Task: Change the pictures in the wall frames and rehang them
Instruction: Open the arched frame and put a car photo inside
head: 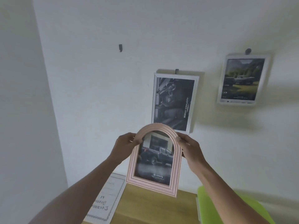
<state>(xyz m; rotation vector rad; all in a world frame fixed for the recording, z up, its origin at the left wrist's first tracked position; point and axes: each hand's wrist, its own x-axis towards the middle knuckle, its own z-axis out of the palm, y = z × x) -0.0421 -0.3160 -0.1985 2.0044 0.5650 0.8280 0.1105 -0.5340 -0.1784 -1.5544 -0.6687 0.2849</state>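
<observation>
Up by the white wall, both hands, left hand (127,143) and right hand (188,145), hold the pink arched picture frame (154,159) by its curved top sides; it looks light, hard and easy to break.

Soft even daylight, faint shadows beside frames, edges warped, slightly blurry.

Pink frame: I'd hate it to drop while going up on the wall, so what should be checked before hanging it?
1. Both hands gripping: left hand and right hand hold the arch of the pink frame: ok.
2. Free hook: the hook up left is bare: ok.
3. Picture in place: truck print fills the opening: ok.
4. Frame upright: slightly tilted: not ok.
5. Hanger on the back: hidden: cannot tell.
6. Frame raised to the hook: well below it: not ok.
</observation>
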